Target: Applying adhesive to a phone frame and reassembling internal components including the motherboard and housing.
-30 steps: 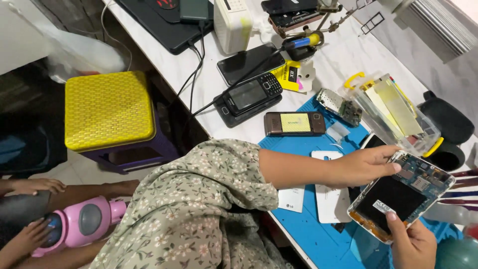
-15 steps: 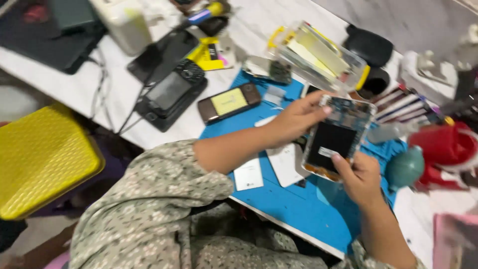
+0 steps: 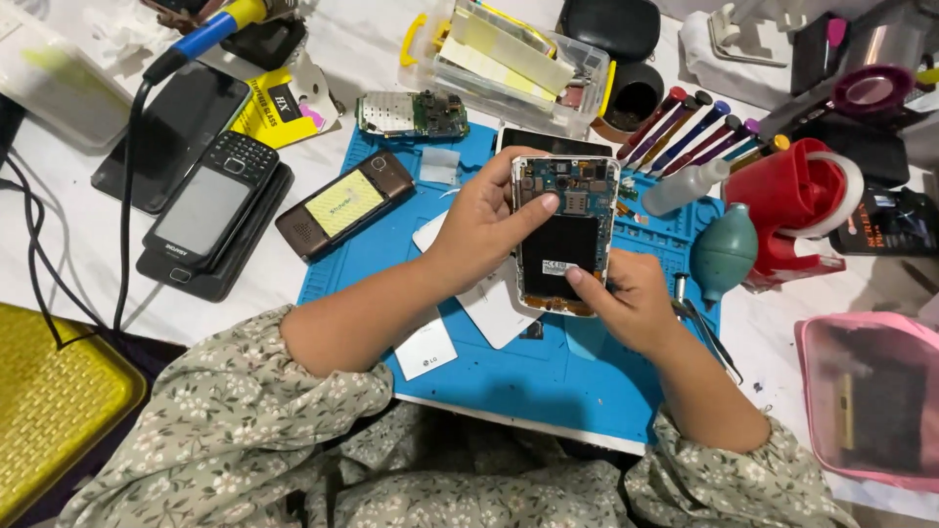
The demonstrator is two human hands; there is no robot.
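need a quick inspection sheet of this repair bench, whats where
surface: blue work mat on a white table
job's things: opened phone with back cover off, circuitry and battery exposed, held above the mat
clutter: slider phone, two dark phones, loose circuit board, screwdrivers, teal air blower, red tape dispenser, tweezers
grips: left hand and right hand both hold the phone
cables: black cable from soldering iron
surroundings: yellow stool, pink case

Bright, even light falls on my bench; shadows stay soft, the picture is sharp, with slight bending at the edges.
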